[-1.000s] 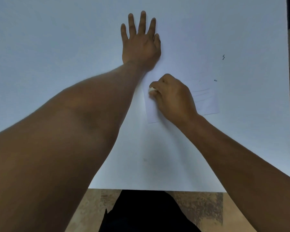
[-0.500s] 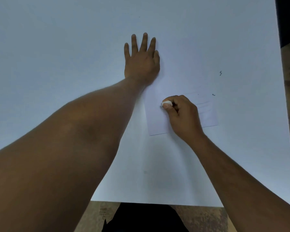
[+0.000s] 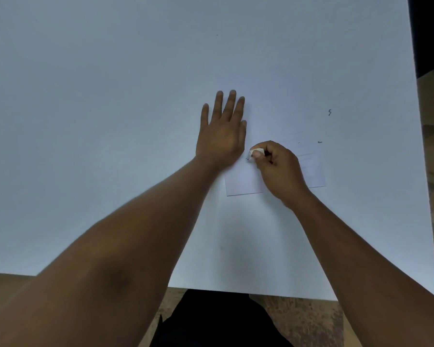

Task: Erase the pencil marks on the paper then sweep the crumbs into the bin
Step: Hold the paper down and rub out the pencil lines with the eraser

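With your left hand [image 3: 222,132] flat at the paper's [image 3: 243,181] 10 o'clock corner and your right hand [image 3: 278,169] pinching the eraser [image 3: 257,153], hard strokes may crease it.

A white eraser [image 3: 257,153] on pale lilac paper [image 3: 243,182], on a plain white table [image 3: 110,121], over mottled brown floor [image 3: 311,321].

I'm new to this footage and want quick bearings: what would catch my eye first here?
Two bare forearms reach in from the bottom across a big white table. The left hand lies flat with straight fingers, pressing the left edge of a small paper near the middle. Just right of it, the right hand pinches a small white eraser against the paper, and a few dark specks lie on the table further right.
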### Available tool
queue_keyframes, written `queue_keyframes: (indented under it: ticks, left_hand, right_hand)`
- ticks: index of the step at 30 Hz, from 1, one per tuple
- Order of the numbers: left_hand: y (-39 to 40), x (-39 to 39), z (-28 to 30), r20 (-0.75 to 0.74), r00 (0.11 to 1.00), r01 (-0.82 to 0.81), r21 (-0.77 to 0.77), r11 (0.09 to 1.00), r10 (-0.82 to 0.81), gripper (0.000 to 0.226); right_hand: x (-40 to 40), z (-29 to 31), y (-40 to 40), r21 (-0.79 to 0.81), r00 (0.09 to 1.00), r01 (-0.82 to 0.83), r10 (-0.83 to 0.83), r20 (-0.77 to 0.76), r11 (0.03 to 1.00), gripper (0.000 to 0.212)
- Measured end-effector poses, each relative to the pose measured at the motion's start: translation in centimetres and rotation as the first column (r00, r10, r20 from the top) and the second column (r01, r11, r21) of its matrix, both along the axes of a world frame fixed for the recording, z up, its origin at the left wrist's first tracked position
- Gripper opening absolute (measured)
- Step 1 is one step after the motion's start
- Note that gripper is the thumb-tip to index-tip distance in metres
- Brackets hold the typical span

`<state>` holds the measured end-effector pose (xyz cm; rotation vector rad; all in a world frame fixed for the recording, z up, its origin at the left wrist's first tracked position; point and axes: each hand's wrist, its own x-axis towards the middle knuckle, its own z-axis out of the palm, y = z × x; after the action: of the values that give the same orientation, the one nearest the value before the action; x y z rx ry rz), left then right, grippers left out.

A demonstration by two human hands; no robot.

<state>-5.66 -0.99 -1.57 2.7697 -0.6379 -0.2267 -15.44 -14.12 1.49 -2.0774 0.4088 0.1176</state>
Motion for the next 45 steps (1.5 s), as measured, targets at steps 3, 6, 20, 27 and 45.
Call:
queue_keyframes:
  ticks: [3, 6, 20, 27, 45]
  left_hand:
    - [0.2, -0.4, -0.8, 0.009, 1.0, 0.024, 0.041, 0.999, -0.025, 0.057]
    - [0.2, -0.5, -1.0, 0.027, 0.999, 0.02, 0.056, 0.998, -0.021, 0.058]
    - [0.1, -0.5, -0.7, 0.019, 1.0, 0.015, 0.089, 0.996, -0.017, 0.059]
    - [0.0, -0.5, -0.7, 0.011, 1.0, 0.012, 0.087, 0.996, -0.013, 0.061]
    - [-0.3, -0.7, -0.8, 0.021, 1.0, -0.008, 0.087, 0.996, 0.007, 0.062]
  right_hand:
    - [0.4, 0.2, -0.5, 0.092, 0.997, 0.075, -0.074, -0.015, 0.993, 0.014]
    - [1.9, 0.6, -1.3, -0.016, 0.994, 0.077, -0.076, 0.075, 0.997, 0.013]
    - [-3.1, -0.7, -0.8, -0.573, 0.913, -0.219, 0.373, 0.166, 0.79, 0.013]
    - [0.4, 1.8, -3.4, -0.447, 0.951, -0.042, 0.173, 0.256, 0.893, 0.02]
    - [-1.8, 1.4, -1.6, -0.462, 0.931, -0.326, 0.366, -0.005, 0.825, 0.015]
